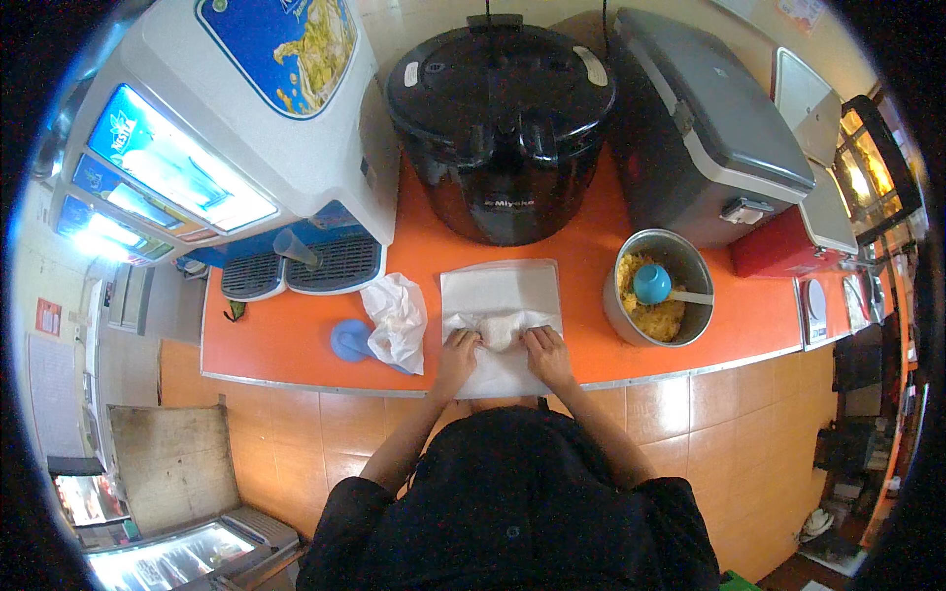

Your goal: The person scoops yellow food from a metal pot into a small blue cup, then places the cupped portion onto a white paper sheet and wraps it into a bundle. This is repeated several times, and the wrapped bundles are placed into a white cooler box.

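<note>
In front of me lies a stack of white paper sheets (pixel 499 284) on the orange counter. On the stack sits a small white paper bundle (pixel 500 332), rounded in the middle; its contents are hidden. My left hand (pixel 460 356) pinches the bundle's left end between thumb and fingers. At the opposite end, my right hand (pixel 548 357) grips the paper the same way. A metal pot (pixel 610 306) to the right holds yellow, grainy food (pixel 660 320), probably rice. Resting in it is a blue scoop (pixel 652 284) with a pale handle.
Behind the sheets stands a large black Miyako rice cooker (pixel 502 177). A grey cooler box (pixel 709 133) is at the back right, a drink dispenser (pixel 318 155) at the back left. Crumpled white plastic or paper (pixel 395 318) partly covers a blue object (pixel 350 340) left of my hands.
</note>
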`<action>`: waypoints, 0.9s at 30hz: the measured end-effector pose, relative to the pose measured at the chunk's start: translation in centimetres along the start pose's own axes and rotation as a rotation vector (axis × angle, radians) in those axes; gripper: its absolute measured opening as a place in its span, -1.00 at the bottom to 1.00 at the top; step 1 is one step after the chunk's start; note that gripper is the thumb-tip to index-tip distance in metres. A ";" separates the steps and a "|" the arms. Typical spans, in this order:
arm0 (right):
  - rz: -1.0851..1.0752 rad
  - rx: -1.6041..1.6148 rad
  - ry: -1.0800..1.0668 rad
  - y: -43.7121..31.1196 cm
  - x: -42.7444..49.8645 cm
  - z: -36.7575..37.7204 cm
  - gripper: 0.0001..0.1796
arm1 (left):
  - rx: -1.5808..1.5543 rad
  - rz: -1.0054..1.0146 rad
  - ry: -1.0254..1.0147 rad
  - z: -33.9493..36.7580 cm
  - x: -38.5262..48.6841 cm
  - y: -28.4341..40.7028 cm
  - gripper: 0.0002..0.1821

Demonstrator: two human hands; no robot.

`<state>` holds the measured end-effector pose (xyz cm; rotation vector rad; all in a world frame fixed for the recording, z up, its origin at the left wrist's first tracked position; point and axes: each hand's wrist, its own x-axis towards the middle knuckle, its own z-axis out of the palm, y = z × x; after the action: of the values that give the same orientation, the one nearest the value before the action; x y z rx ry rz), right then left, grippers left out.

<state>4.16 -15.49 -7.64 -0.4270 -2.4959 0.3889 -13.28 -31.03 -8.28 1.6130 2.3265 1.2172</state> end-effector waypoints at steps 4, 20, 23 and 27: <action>0.115 0.095 -0.097 0.4 1.5 -0.3 -0.78 | -0.014 -0.049 -0.057 -0.2 1.4 -1.0 -0.73; 0.250 -0.257 -0.694 0.5 9.5 0.7 -0.64 | 0.527 -0.033 -0.433 1.2 8.5 0.0 -0.63; 0.273 -0.215 -0.769 0.6 8.9 0.8 -0.68 | 0.384 -0.156 -0.272 1.4 5.7 0.3 -0.75; 0.310 -0.068 -0.603 0.2 5.3 0.5 -0.69 | 0.150 -0.257 -0.109 1.6 2.0 0.8 -0.75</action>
<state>-0.24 -13.38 -5.55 -0.8318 -3.0351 0.6319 -12.79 -28.39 -8.13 1.3263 2.5092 0.8996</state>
